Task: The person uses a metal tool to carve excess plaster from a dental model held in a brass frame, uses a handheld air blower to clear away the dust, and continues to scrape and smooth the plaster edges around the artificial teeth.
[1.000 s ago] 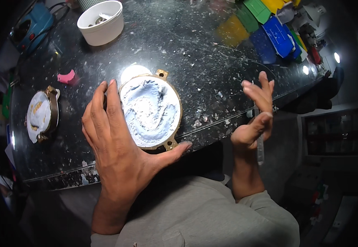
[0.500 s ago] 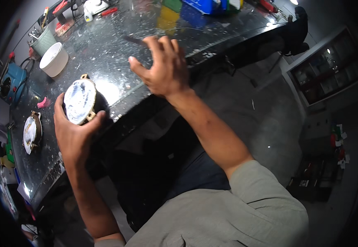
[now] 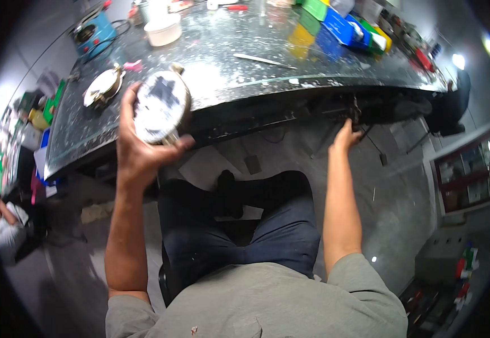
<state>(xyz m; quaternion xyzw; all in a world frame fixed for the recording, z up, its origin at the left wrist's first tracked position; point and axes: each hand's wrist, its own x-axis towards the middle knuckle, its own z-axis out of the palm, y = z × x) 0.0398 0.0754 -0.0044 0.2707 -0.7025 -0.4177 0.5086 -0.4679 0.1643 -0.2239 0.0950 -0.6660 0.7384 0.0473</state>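
Observation:
My left hand (image 3: pixel 139 159) grips a round brass flask (image 3: pixel 160 107) filled with white plaster, raised at the bench's front edge and tilted. My right hand (image 3: pixel 343 137) is under the bench edge at the right, fingers curled at a dark metal fitting (image 3: pixel 353 110); I cannot make out exactly what they grip. A pale, thin knife-like tool (image 3: pixel 265 59) lies on the bench. Behind the held flask, a second brass flask with plaster (image 3: pixel 103 90) rests on the bench, near a small pink piece (image 3: pixel 133 66).
The speckled black bench (image 3: pixel 217 79) carries a white tub (image 3: pixel 162 31), a blue machine (image 3: pixel 91 35) and coloured bins (image 3: pixel 343 28). My legs are under it. A co-worker (image 3: pixel 9 225) is at far left, another dark-clothed person (image 3: pixel 451 110) at far right. A glazed cabinet (image 3: pixel 468 169) stands right.
My left hand has lifted and tilted the flask. My right hand has left the tool on the bench and moved down under the edge. The view has shifted toward my lap and the floor.

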